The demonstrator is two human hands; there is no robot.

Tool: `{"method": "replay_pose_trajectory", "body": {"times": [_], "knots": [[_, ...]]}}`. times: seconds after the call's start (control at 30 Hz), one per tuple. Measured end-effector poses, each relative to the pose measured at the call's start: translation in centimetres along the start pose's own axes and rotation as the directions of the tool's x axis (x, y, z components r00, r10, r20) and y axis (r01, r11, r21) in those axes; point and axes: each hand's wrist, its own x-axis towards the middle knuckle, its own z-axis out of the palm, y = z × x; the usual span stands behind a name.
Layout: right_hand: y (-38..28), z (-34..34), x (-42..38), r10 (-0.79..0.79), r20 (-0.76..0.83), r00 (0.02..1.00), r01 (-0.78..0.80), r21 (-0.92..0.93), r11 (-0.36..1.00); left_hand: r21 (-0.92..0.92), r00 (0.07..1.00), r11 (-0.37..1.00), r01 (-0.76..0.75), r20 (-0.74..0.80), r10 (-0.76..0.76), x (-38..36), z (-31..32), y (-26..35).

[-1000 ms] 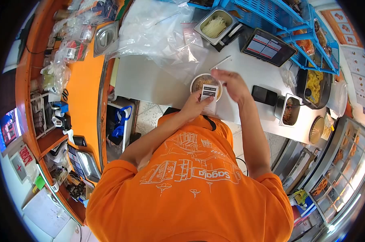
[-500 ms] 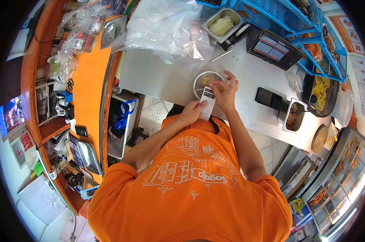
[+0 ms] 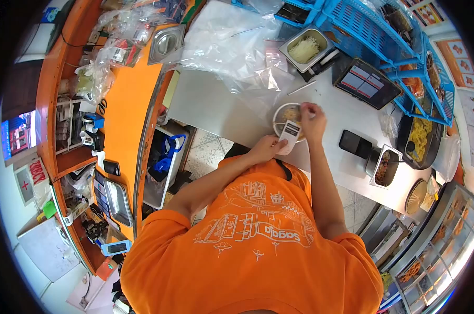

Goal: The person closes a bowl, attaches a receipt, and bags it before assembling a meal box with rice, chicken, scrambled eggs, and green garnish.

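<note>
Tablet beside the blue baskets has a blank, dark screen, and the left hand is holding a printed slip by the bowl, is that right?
Not quite: the head view shows the tablet beside the blue baskets with its screen lit, showing red and white panels. The left hand is indeed holding a printed slip by the bowl.

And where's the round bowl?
Head view: the bowl sits on the steel counter, left of the right hand, partly hidden by the slip in the left hand.
</note>
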Motion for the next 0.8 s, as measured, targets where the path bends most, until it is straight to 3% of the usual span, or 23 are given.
{"method": "replay_pose_trajectory", "body": {"times": [0.03,0.1,0.17,0.2,0.23,0.27,0.3,0.33,0.37,0.43,0.47,0.5,0.53,0.57,0.63,0.67,0.7,0.73,0.77,0.8], "knots": [[-1.1,-0.4,0.6,-0.100,-0.134,0.986,0.067,-0.233,0.970,0.079,0.996,0.993,0.084,0.024,-0.086,0.1,-0.4,0.9],[-3.6,1.3,2.9,-0.134,-0.130,0.982,0.100,-0.241,0.965,0.110,0.999,0.994,-0.001,-0.047,0.007,0.4,-1.0,-0.1],[-4.8,3.9,5.1,-0.051,0.088,0.995,0.057,-0.069,0.996,0.148,0.989,0.985,-0.085,-0.106,0.102,0.3,-2.3,0.2],[-5.8,4.3,5.1,-0.053,0.077,0.996,0.058,-0.069,0.996,0.236,0.967,0.971,-0.044,-0.233,0.101,-0.7,-4.1,2.2],[-7.3,4.6,5.3,-0.122,0.169,0.978,0.105,0.106,0.989,0.315,0.928,0.949,0.006,-0.355,0.112,-1.6,-6.1,4.3],[-9.0,4.6,5.8,-0.211,0.244,0.946,0.139,0.282,0.949,0.243,0.861,0.965,-0.099,-0.465,0.205,-2.1,-8.2,6.2],[-11.0,3.6,5.4,-0.404,0.347,0.846,0.256,0.401,0.880,0.175,0.773,0.962,-0.208,-0.574,0.271,-2.8,-10.5,8.1],[-13.3,2.0,4.3,-0.578,0.422,0.699,0.330,0.526,0.784,0.318,0.681,0.887,-0.334,-0.570,0.460,-3.2,-13.4,9.8],[-15.4,0.2,3.8,-0.573,0.429,0.699,0.323,0.526,0.787,0.452,0.565,0.779,-0.433,-0.538,0.626,-3.2,-16.0,11.6],[-18.7,-3.4,3.5,-0.451,0.841,0.299,0.300,0.366,0.881,0.330,0.664,0.721,-0.610,-0.284,0.691,-2.8,-18.5,16.2],[-19.2,-4.6,3.7,-0.448,0.843,0.297,0.302,0.362,0.882,0.327,0.662,0.721,-0.611,-0.288,0.692,-1.8,-19.1,16.0],[-19.3,-5.8,4.0,-0.439,0.862,0.252,0.253,0.380,0.890,0.074,0.883,0.882,-0.466,-0.023,0.469,-0.9,-19.5,15.6],[-19.6,-7.0,4.3,-0.434,0.877,0.205,0.206,0.394,0.896,-0.106,0.923,0.973,-0.207,0.307,0.230,-0.1,-19.8,15.0],[-19.9,-8.2,4.6,-0.432,0.878,0.205,0.211,0.391,0.896,-0.107,0.923,0.971,-0.213,0.305,0.236,0.6,-19.9,14.2],[-20.0,-10.4,5.0,-0.346,0.873,0.342,0.007,0.366,0.930,-0.132,0.732,0.991,0.016,0.677,0.078,2.3,-20.6,11.6],[-19.6,-11.3,5.0,-0.345,0.868,0.357,0.007,0.367,0.930,0.209,0.654,0.976,0.064,0.730,-0.199,3.3,-21.7,11.9],[-19.2,-12.1,4.9,-0.412,0.814,0.409,0.076,0.420,0.904,0.215,0.643,0.975,0.060,0.739,-0.202,3.2,-21.5,11.4],[-18.9,-12.8,4.7,-0.477,0.755,0.451,0.146,0.464,0.874,-0.093,0.815,0.995,0.032,0.578,0.028,2.5,-21.0,10.5],[-18.7,-13.6,4.4,-0.472,0.754,0.458,0.142,0.462,0.875,-0.379,0.927,0.923,-0.068,0.317,0.199,1.5,-20.1,10.4],[-18.8,-14.4,4.1,-0.450,0.770,0.452,0.141,0.436,0.889,-0.379,0.926,0.923,-0.064,0.323,0.197,1.0,-18.9,10.4]]}}
